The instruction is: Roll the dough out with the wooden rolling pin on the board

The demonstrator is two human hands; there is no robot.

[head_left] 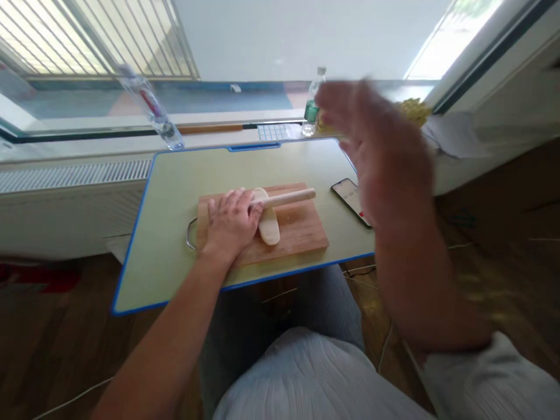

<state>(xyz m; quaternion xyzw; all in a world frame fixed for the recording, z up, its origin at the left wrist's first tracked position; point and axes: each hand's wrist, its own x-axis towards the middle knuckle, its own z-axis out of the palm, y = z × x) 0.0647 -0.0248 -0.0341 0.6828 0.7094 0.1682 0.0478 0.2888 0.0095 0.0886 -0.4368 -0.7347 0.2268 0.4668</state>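
Observation:
On the wooden cutting board (301, 224) lies an oblong piece of pale dough (269, 228). A thin wooden rolling pin (291, 199) rests across the dough, its free end pointing right. My left hand (231, 221) is over the pin's left end, fingers bent down over it, and hides that end. Raised high on the right, close to the camera, is my right hand (380, 146). It is blurred by motion, but its fingers look stretched out, the thumb is apart, and I see nothing in it.
The board lies on a small blue-edged table (175, 175). A phone (350, 198) is at the table's right side. Behind stand a tilted plastic bottle (153, 111) and a green-labelled bottle (310, 111) by the window. A radiator (74, 181) is at the left.

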